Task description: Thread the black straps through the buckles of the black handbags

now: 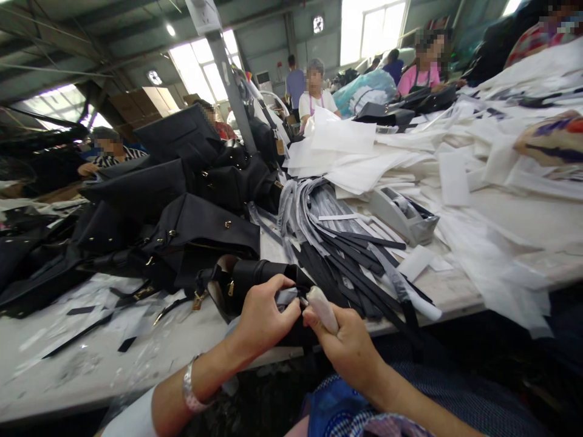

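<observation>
A black handbag (259,273) with a gold zipper pull lies on its side at the table's front edge. My left hand (266,312), a bracelet on its wrist, is closed at the bag's right end. Between its thumb and fingers shows a greyish, film-like piece (286,297) at the bag. Close beside it, my right hand (346,340) is closed around a stubby, pale wrapped piece (322,309), like a taped handle. The tip of that piece meets the bag near my left thumb; what lies exactly between the hands is hidden.
Black bags (200,227) are piled at left. Film-wrapped black straps (337,255) fan out beyond my right hand, near a grey tape dispenser (404,213). White sheets (337,142) heap behind. A slanted post (232,91) rises mid-table. Scraps (127,318) litter the front left. Several people work beyond.
</observation>
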Tool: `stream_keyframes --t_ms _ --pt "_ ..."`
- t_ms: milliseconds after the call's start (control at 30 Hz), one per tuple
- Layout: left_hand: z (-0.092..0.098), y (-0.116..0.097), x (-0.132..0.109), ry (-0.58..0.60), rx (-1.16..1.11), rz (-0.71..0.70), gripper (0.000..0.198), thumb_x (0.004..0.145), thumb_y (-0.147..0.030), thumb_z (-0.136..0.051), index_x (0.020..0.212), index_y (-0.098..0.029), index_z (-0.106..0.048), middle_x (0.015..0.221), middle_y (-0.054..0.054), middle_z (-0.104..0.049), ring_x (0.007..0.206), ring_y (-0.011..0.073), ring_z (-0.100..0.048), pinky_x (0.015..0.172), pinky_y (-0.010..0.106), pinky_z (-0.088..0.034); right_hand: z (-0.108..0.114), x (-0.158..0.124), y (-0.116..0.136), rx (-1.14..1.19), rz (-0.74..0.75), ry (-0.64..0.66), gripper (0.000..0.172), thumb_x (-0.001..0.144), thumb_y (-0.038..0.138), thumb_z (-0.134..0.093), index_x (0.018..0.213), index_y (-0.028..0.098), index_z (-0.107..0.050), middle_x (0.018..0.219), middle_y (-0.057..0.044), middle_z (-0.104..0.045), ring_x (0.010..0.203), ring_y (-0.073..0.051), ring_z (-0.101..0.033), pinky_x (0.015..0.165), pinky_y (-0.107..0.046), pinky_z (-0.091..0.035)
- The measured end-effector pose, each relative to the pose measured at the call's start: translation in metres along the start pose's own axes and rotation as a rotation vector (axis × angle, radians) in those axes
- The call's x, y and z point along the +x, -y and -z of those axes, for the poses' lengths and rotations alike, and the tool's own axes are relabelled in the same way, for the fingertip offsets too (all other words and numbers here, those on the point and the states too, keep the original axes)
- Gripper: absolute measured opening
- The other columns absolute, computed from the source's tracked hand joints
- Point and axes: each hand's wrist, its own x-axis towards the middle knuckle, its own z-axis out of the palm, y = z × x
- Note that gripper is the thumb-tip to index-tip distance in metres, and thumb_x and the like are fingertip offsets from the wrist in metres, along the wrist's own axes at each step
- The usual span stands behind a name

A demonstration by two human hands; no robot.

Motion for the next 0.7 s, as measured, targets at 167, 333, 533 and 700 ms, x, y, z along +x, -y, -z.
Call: stream_keyframes --t_ms 167,333,533,700 --pt "0.0 0.003 0.0 0.024 -0.04 0.041 0.017 0.077 -0.023 -0.063 0.092 -0.018 -0.069 0.083 0.001 -0.074 0.076 0.0195 -0.068 0.069 0.025 -0.047 -0.009 0.0 -0.007 -0.066 0.056 0.055 0.014 0.089 0.025 -0.057 0.082 0.02 -0.068 0.069 -0.002 -0.067 0.06 -0.017 -0.059 0.059 -0.027 -0.043" --pt "0.003 0.008 0.0 0.041 -0.049 0.051 0.019 0.081 -0.026 -0.062 0.098 -0.018 -0.069 0.09 0.002 -0.074 0.084 0.0207 -0.069 0.075 0.026 -0.047 0.0 0.01 -0.012 0.141 -0.055 0.094 0.026 0.09 0.042 -0.059 0.078 0.019 -0.065 0.058 0.001 -0.055 0.05 -0.012 -0.048 0.05 -0.024 -0.037" --pt "0.019 0.005 0.009 0.228 -0.083 -0.021 0.024 0.086 -0.039 -0.065 0.102 -0.022 -0.069 0.094 0.002 -0.074 0.087 0.0209 -0.069 0.077 0.026 -0.048 0.057 0.042 -0.024 0.513 -0.283 0.346 0.042 0.085 0.062 -0.059 0.081 0.02 -0.056 0.048 0.013 -0.021 0.038 -0.006 -0.013 0.036 -0.019 -0.014" --pt "0.045 0.011 0.009 0.27 -0.241 0.028 0.049 0.09 -0.044 -0.06 0.135 -0.026 -0.055 0.119 0.005 -0.069 0.103 0.0225 -0.066 0.088 0.029 -0.049 0.093 0.076 -0.027 -0.395 -0.036 -0.171 0.056 0.086 0.048 -0.061 0.134 0.02 -0.054 0.09 -0.008 -0.068 0.076 -0.024 -0.064 0.068 -0.034 -0.05"
